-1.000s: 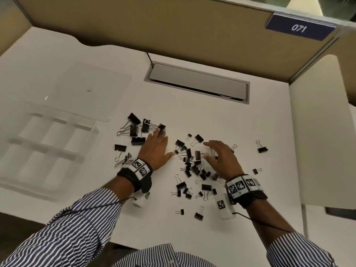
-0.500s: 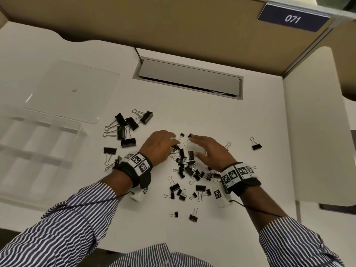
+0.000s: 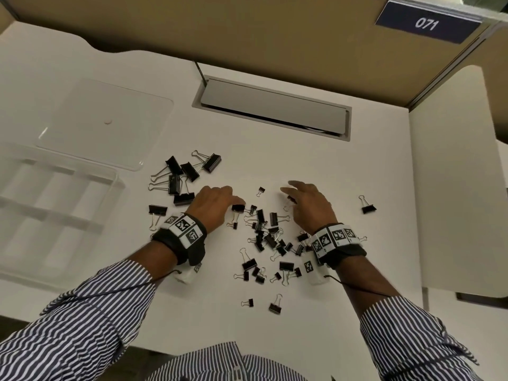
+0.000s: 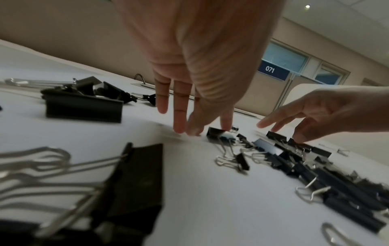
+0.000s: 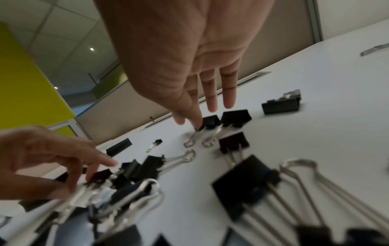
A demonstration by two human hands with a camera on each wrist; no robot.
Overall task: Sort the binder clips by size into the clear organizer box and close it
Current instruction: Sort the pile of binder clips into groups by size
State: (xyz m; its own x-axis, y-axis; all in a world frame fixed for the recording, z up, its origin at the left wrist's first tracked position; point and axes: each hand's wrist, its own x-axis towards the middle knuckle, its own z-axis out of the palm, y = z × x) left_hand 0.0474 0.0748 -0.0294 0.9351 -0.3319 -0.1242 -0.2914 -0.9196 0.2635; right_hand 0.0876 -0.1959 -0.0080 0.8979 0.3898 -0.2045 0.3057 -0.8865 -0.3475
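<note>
Palm-down, left hand [image 3: 213, 204] fingers (straight) touch a binder clip [image 3: 238, 207].

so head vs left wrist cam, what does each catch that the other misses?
Head only: the clear organizer box with its compartments, its lid lying apart behind it, a lone clip off to the right, and both wristbands.
Left wrist only: a low close-up showing the left hand's fingertips on a medium clip, plus windows and ceiling behind the partition.
Both: the left hand, the right hand reaching into the central pile, the large clips, the 071 sign.
</note>
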